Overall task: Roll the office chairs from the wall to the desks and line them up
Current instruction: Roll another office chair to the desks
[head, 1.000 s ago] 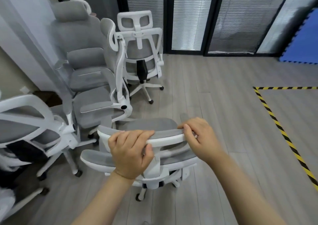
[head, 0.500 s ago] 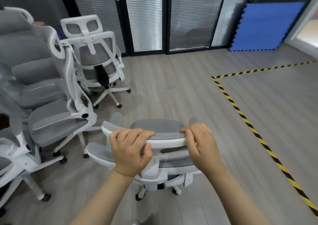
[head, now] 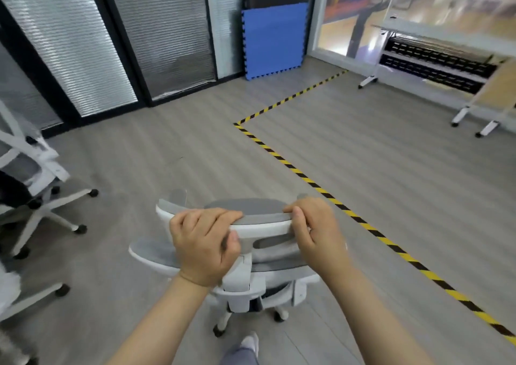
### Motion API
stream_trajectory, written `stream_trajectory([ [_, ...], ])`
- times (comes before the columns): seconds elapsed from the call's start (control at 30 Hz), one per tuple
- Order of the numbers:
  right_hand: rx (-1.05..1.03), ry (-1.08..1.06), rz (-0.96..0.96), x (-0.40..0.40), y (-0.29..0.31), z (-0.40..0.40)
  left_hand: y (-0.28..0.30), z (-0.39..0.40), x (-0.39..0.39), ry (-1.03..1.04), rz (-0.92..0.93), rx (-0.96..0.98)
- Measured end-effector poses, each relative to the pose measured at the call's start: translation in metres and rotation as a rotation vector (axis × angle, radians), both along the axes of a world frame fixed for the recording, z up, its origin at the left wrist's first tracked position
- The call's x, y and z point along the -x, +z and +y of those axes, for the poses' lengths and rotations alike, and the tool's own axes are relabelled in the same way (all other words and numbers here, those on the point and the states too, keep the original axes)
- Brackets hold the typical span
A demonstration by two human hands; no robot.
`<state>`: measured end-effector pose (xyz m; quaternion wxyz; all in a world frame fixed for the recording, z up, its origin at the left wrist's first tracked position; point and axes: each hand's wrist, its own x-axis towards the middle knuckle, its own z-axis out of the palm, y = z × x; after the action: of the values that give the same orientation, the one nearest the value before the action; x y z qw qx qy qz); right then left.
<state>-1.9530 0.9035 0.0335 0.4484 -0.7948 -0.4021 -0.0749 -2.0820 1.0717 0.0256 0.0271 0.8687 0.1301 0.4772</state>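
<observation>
A white-framed office chair with grey mesh [head: 259, 255] stands right in front of me, seen from behind and above. My left hand [head: 205, 246] grips the left end of its headrest [head: 261, 216], fingers curled over the top. My right hand [head: 317, 232] grips the right end the same way. The chair's seat is hidden under its back; two of its casters show near my foot. More white and grey chairs [head: 30, 194] stand at the left edge.
Yellow-black floor tape [head: 321, 188] runs diagonally across the wood floor to my right. A desk on white wheeled legs [head: 430, 68] stands at the far right. A blue foam mat [head: 273, 40] leans on the glass wall with blinds [head: 92, 43].
The view has swung right: the cluster of chairs slid off to the left edge and the desk came into sight. Both hands keep the same grip on the headrest.
</observation>
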Motion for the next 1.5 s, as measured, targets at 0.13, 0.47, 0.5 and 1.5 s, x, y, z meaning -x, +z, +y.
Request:
stream_trajectory([
  [0.13,-0.083,-0.166,-0.004,-0.036,-0.007,-0.033,-0.001,-0.019,-0.061,-0.148,-0.019,-0.013],
  [0.47,-0.154,-0.577,-0.155,-0.13,-0.022,-0.109,-0.005,-0.069,-0.222,-0.552,0.019,0.003],
  [0.5,-0.153,-0.62,-0.165,-0.141,-0.023,-0.116,-0.004,-0.074,-0.239,-0.596,0.037,0.006],
  [1.5,-0.083,-1.232,-0.278,-0.531,-0.021,-0.398,0.01,-0.369,-0.725,-1.176,0.277,0.1],
])
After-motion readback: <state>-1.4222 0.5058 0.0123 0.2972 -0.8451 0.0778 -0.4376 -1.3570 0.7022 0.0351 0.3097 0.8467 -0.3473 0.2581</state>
